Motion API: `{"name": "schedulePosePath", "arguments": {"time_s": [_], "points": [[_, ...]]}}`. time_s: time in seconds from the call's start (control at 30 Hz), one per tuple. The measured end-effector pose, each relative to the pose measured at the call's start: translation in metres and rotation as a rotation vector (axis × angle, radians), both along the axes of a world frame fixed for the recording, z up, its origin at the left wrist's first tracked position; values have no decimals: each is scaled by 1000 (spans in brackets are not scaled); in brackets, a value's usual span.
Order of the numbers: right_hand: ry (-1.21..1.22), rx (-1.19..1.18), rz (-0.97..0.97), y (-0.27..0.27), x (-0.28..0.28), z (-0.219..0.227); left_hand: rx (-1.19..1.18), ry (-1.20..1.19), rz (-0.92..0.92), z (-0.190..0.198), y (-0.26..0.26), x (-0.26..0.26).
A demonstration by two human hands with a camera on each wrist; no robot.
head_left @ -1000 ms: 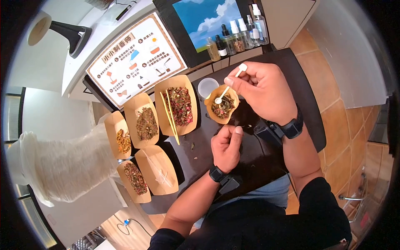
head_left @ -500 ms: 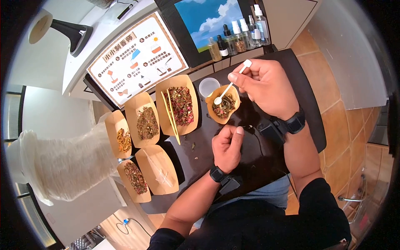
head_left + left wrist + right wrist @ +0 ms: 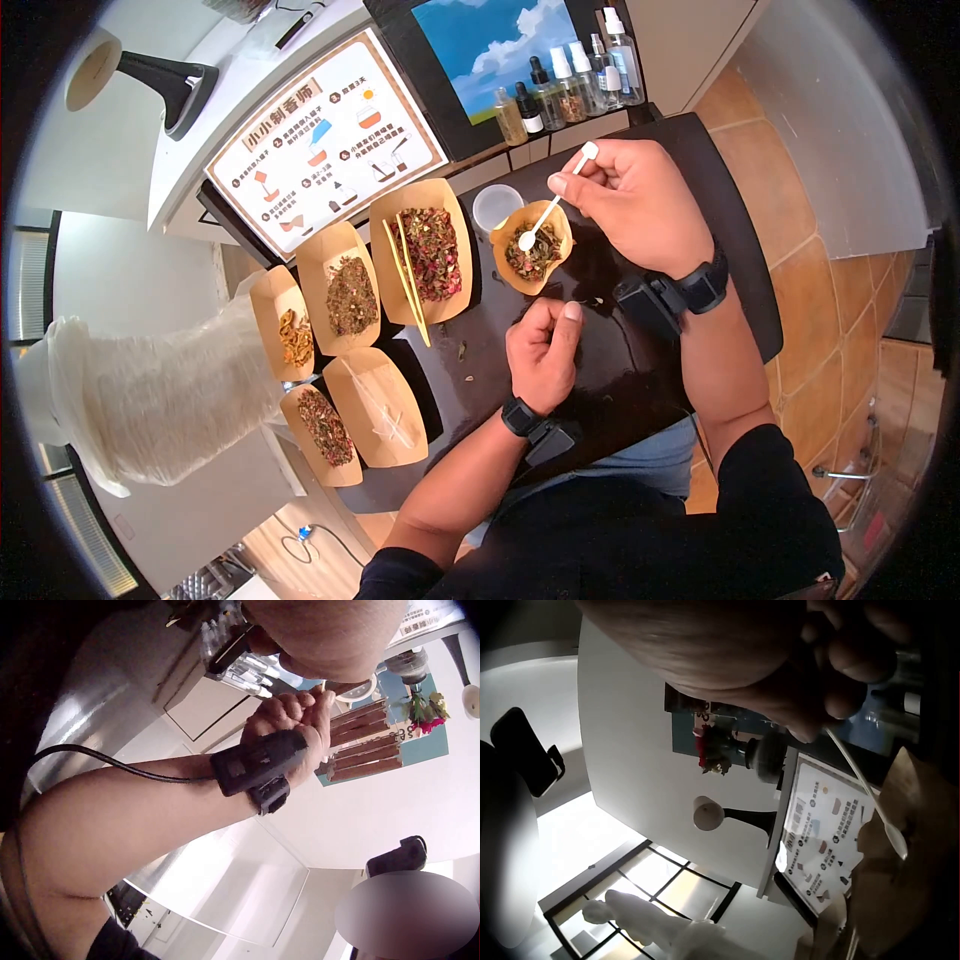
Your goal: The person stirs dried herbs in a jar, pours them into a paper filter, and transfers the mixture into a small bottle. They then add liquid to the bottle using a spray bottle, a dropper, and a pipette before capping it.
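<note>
In the head view my right hand (image 3: 645, 205) pinches a small white plastic spoon (image 3: 545, 218) by its handle, thumb against the fingers. The bowl of the spoon points down over dried herbs and petals (image 3: 533, 252) in a brown paper cone (image 3: 507, 220). In the right wrist view the spoon (image 3: 866, 784) slants from the fingertips towards the brown paper. My left hand (image 3: 543, 355) rests on the dark table just below the cone, its fingers curled in and the thumb lying along them, with nothing visible in its grip. A clear plastic cup (image 3: 498, 208) stands beside the cone.
Paper trays of dried petals (image 3: 432, 255), brown herbs (image 3: 350, 297) and yellow pieces (image 3: 296, 338) line the left, with yellow chopsticks (image 3: 411, 285) across one. Another tray (image 3: 365, 400) holds clear-wrapped items. Several small bottles (image 3: 570, 95) and an instruction sheet (image 3: 325, 140) stand behind.
My right hand has shifted slightly up and right with the spoon, which now stands a little steeper over the cone. The left hand stays in place.
</note>
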State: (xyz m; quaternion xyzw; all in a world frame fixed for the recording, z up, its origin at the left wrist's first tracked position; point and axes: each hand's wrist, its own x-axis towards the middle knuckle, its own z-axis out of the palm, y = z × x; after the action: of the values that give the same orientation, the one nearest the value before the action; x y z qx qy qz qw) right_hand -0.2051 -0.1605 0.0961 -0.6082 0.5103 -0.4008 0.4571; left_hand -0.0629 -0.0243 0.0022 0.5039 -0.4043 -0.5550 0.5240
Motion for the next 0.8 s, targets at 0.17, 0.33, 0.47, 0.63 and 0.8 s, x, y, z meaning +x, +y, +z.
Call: {"name": "schedulePosePath", "arguments": {"time_s": [0.17,0.33,0.47,0.63,0.8], "points": [[87,-20,-31,2,-1,10,-5,-1,5,0,0,1],[-11,8,23,-1,-2,1,7,14,-1,1,0,0],[147,-9,-19,1,0,8,-11,13,1,2,-1,0],[-19,-6,70,1,-4,3,-4,3,-7,1,0,1],[-39,43,154,2,-2,-1,-33,-2,12,0,-1,-2]]}}
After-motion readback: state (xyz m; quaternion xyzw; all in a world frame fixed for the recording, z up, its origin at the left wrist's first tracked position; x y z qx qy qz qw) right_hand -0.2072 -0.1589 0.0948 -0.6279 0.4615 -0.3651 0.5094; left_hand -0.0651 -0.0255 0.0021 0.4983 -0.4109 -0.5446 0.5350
